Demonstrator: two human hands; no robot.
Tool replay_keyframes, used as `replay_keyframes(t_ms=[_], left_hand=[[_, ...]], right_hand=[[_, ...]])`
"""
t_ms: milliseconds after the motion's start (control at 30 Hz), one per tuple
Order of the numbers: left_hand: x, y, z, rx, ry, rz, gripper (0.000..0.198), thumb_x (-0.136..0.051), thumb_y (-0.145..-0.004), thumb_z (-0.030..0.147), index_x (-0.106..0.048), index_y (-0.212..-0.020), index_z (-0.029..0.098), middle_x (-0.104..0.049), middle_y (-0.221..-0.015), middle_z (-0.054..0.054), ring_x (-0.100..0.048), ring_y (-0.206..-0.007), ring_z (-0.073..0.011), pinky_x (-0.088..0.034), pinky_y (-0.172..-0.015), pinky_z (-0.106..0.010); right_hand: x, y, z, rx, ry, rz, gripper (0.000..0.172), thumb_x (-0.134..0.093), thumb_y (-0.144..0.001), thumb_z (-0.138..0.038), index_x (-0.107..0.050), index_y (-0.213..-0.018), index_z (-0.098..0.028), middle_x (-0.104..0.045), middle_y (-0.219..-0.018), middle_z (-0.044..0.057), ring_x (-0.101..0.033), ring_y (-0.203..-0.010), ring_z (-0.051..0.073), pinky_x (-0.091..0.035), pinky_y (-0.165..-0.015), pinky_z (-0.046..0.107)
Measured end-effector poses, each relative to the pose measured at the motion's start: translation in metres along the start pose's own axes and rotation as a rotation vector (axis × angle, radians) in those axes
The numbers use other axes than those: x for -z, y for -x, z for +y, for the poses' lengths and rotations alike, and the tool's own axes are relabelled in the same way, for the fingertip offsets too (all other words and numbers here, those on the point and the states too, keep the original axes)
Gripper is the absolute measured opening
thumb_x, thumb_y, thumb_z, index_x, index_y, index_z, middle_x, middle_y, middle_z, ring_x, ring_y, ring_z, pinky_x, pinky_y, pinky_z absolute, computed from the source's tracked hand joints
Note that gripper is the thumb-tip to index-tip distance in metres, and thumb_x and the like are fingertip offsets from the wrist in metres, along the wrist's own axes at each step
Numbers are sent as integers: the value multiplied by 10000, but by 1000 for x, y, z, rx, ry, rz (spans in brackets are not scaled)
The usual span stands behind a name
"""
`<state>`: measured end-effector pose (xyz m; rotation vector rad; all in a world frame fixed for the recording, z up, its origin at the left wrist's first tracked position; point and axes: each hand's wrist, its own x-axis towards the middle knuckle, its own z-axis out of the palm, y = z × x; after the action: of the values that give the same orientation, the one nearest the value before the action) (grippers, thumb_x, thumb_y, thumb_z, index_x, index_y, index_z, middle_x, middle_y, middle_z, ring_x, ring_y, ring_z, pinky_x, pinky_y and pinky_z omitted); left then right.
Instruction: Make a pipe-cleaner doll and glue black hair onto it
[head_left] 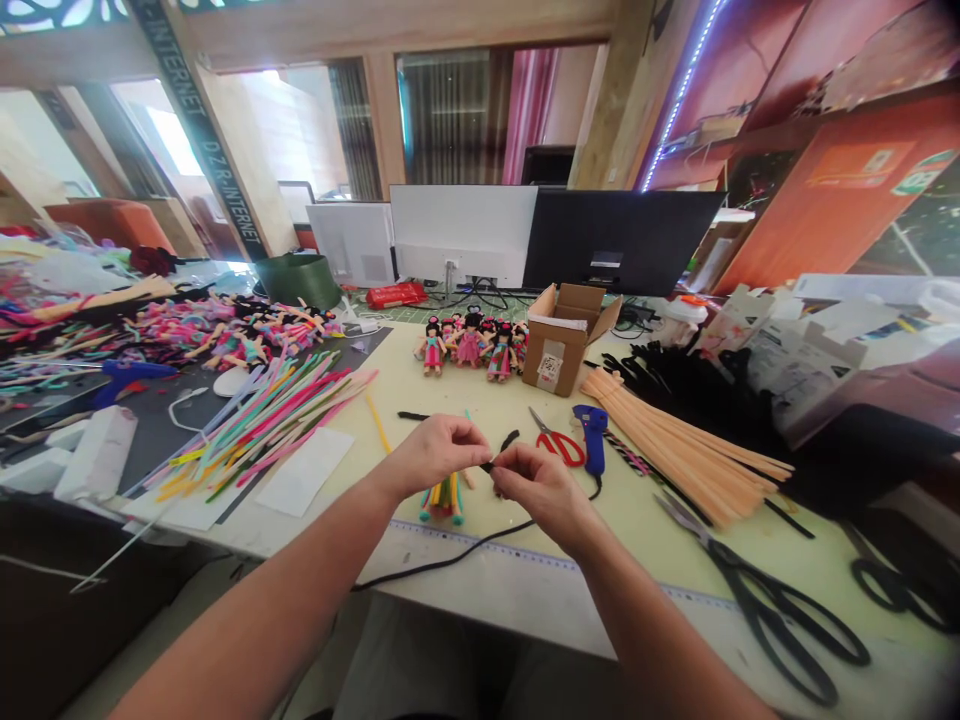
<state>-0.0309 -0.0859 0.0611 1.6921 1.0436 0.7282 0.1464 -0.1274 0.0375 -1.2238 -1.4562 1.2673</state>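
Note:
Over the middle of the table, my left hand (429, 458) and my right hand (541, 487) meet fingertip to fingertip. Both pinch a short black pipe cleaner (487, 466), mostly hidden by the fingers. Just below my left hand lies a small striped pipe-cleaner figure (444, 498) in yellow, green and teal. Behind the hands are a loose black pipe-cleaner piece (412, 415) and another short black piece (510, 440). Red-handled scissors (559, 446) and a blue glue gun (592, 437) rest beyond my right hand.
Finished dolls (471, 345) stand beside an open cardboard box (559, 345). Coloured pipe cleaners (262, 430) lie left, peach ones (682, 450) right. Large black scissors (772, 605) are near the front right. A black cord (450, 562) crosses the ruler edge (555, 562).

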Motion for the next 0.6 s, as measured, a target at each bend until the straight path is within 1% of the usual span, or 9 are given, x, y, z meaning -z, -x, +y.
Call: replay_keyframes(t_ms=[67, 133, 200, 233, 300, 367, 467, 533, 600], left_hand=[[0, -7, 4, -7, -3, 33, 193, -690, -704, 332, -694, -734, 141, -655, -674, -25, -565, -638, -150, -430, -618, -266], [3, -20, 11, -30, 22, 88, 197, -695, -694, 334, -692, -730, 141, -643, -653, -21, -551, -618, -139, -425, -605, -259], [7, -40, 22, -85, 40, 144, 201, -701, -687, 339, -689, -725, 142, -634, -639, -18, -536, -603, -127, -421, -603, -253], [8, -54, 29, -121, 37, 169, 202, -703, -684, 341, -686, -718, 143, -629, -630, -16, -527, -595, -122, -416, -598, -250], [10, -90, 46, -195, 0, 217, 206, -699, -683, 352, -685, -713, 148, -620, -612, -11, -514, -576, -117, -402, -581, -246], [7, -133, 66, -263, -78, 274, 220, -684, -694, 371, -689, -725, 154, -620, -606, -8, -508, -560, -118, -390, -569, -249], [-6, -201, 91, -342, -271, 368, 234, -665, -707, 392, -694, -729, 160, -633, -632, -16, -512, -576, -132, -386, -592, -263], [-16, -242, 100, -340, -396, 419, 204, -622, -739, 352, -690, -728, 159, -643, -657, -42, -552, -648, -168, -402, -651, -285], [-24, -275, 103, -349, -436, 353, 141, -622, -723, 260, -700, -765, 150, -671, -757, -87, -589, -769, -214, -414, -734, -313]], right_hand=[[3, -1, -1, -11, 32, 7, 77, -608, -721, -241, -597, -682, -175, -586, -599, -27, -485, -565, 110, -359, -547, 251], [9, -3, 0, -24, 37, 14, 51, -597, -707, -214, -596, -675, -175, -587, -586, -26, -481, -553, 109, -353, -537, 246], [16, -7, 2, -30, -1, 25, 39, -599, -699, -207, -595, -677, -175, -592, -582, -24, -484, -544, 108, -352, -530, 243], [21, -9, 4, -34, -33, 34, 41, -603, -697, -210, -593, -678, -175, -594, -580, -23, -486, -540, 107, -353, -528, 242], [33, -13, 10, -50, -105, 56, 60, -616, -693, -224, -586, -678, -175, -598, -571, -22, -491, -529, 106, -357, -526, 240], [45, -18, 18, -55, -164, 80, 81, -630, -691, -237, -580, -675, -176, -598, -558, -24, -491, -518, 104, -363, -526, 238], [65, -23, 32, -44, -229, 124, 110, -654, -693, -260, -583, -686, -176, -596, -556, -26, -489, -512, 104, -365, -525, 238], [78, -23, 39, -60, -270, 156, 158, -680, -693, -302, -586, -691, -176, -594, -555, -22, -483, -513, 106, -361, -525, 241], [92, -22, 41, -75, -317, 186, 211, -706, -692, -351, -592, -693, -173, -595, -568, -14, -476, -519, 107, -360, -533, 245]])
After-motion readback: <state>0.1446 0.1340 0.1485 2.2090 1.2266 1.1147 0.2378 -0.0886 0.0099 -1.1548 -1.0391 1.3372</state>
